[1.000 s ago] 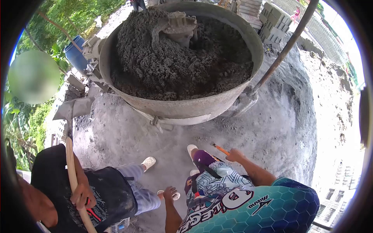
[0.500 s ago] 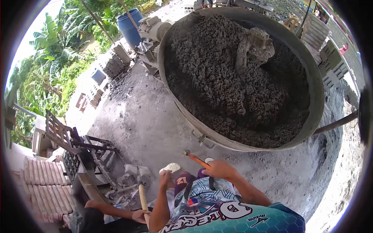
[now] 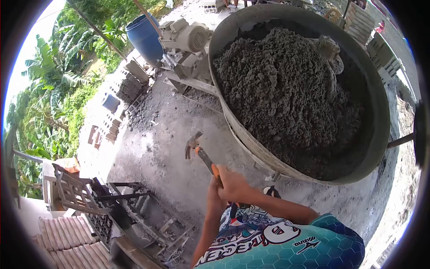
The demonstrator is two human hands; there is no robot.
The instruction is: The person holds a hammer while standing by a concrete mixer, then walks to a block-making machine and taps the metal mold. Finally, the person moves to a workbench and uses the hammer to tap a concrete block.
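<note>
A claw hammer [image 3: 207, 157] with a dark and orange handle points up and left over the dusty ground. My right hand [image 3: 234, 184] is wrapped round the handle. Right against it, my left hand [image 3: 215, 195] is closed at the lower end of the handle; its fingers are partly hidden. Ahead and to the right stands a big round mixing pan [image 3: 251, 150], with a heap of grey wet mix [image 3: 286, 89] in it. A caked mixer part [image 3: 330, 49] sticks out of the heap. The hammer is apart from the pan's wall.
A motor [image 3: 186, 38] and a blue barrel [image 3: 145, 38] stand beyond the pan's left side. Grey blocks [image 3: 130, 85] are stacked farther left. At the lower left are a metal frame [image 3: 130, 197], a slatted rack [image 3: 78, 190] and ribbed stacked pieces [image 3: 67, 233].
The hammer has come up and left, its head now showing clearly. My left hand has risen from beside my leg to the handle. Another person's hand on a wooden handle has left the view.
</note>
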